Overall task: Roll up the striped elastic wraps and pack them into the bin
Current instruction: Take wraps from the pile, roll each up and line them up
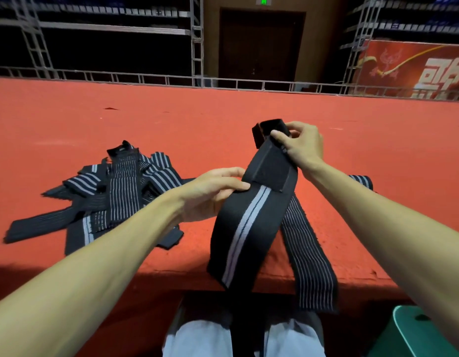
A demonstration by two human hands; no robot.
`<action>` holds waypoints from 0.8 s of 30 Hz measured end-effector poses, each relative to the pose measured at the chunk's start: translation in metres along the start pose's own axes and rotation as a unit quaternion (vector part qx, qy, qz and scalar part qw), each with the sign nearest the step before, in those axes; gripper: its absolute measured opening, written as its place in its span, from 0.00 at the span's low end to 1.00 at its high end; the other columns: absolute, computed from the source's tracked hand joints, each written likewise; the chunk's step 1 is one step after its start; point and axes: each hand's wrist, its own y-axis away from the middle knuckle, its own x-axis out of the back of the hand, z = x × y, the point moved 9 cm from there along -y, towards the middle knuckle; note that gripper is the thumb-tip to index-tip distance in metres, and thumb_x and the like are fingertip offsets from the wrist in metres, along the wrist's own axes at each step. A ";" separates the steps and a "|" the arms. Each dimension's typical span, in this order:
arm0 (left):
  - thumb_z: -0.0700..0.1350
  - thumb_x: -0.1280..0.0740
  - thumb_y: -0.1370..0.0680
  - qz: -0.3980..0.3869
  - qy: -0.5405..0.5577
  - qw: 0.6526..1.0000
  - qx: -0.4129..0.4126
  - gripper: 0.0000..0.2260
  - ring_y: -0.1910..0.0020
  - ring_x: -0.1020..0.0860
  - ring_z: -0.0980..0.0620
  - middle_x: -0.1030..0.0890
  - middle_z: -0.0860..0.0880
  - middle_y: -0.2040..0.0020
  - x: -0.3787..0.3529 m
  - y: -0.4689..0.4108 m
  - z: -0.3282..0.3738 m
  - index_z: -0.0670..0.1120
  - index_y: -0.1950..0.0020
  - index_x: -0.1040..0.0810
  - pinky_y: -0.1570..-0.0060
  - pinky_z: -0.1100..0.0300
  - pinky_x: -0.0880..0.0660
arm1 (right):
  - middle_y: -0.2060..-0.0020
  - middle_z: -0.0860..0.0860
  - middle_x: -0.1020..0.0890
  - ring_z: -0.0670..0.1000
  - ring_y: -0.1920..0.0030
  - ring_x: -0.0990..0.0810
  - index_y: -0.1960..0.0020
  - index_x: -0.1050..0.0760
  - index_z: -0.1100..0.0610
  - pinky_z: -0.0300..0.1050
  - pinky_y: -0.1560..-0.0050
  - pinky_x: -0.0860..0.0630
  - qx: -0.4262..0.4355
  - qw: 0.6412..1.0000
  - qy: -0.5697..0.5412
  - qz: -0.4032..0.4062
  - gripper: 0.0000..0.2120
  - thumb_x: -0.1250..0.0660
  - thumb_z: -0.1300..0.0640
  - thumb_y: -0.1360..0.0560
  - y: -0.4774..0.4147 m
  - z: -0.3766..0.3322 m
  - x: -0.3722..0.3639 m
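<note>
Closest to me, below the held wrap [245, 228], sat my knees in pale trousers [197, 338]. Behind and beneath that wrap spread the red worktop [171, 119]. Left of the wrap, well apart, lay a loose pile of striped wraps [120, 186], none rolled. The held wrap itself, black with a wide grey double stripe, rose off the worktop edge, its lower end hanging over my lap. Just right of it, partly behind it, a thin-striped wrap [310, 266] lay flat and drooped over the same edge. My left grip [210, 191] pinched the held wrap's left edge, thumb on top. My right grip [303, 145] pinched its folded black end [272, 130] at the top. Lower right of the wrap showed a green plastic corner [416, 336]; whether it was the bin I could not tell.
</note>
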 end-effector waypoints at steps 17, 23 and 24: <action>0.44 0.32 0.23 0.243 -0.203 0.948 0.028 0.07 0.74 0.29 0.58 0.27 0.52 0.68 0.072 -0.102 -0.094 0.48 0.53 0.30 0.70 0.62 0.28 | 0.49 0.52 0.15 0.52 0.47 0.20 0.44 0.18 0.49 0.46 0.51 0.24 -0.010 0.988 0.112 -0.109 0.12 0.28 0.53 0.28 -0.032 0.097 -0.118; 0.44 0.31 0.26 0.315 -0.360 0.876 -0.067 0.14 0.68 0.29 0.61 0.28 0.56 0.67 0.095 -0.122 -0.093 0.56 0.47 0.33 0.47 0.53 0.30 | 0.50 0.53 0.23 0.54 0.44 0.29 0.44 0.18 0.52 0.38 0.47 0.34 0.024 0.988 0.118 -0.092 0.12 0.28 0.57 0.27 -0.042 0.128 -0.159; 0.44 0.31 0.26 0.323 -0.365 0.870 -0.072 0.14 0.66 0.29 0.61 0.29 0.56 0.67 0.097 -0.123 -0.094 0.57 0.48 0.33 0.47 0.54 0.31 | 0.49 0.54 0.25 0.54 0.43 0.31 0.42 0.18 0.54 0.35 0.45 0.37 0.029 0.988 0.111 -0.102 0.13 0.28 0.57 0.27 -0.039 0.134 -0.166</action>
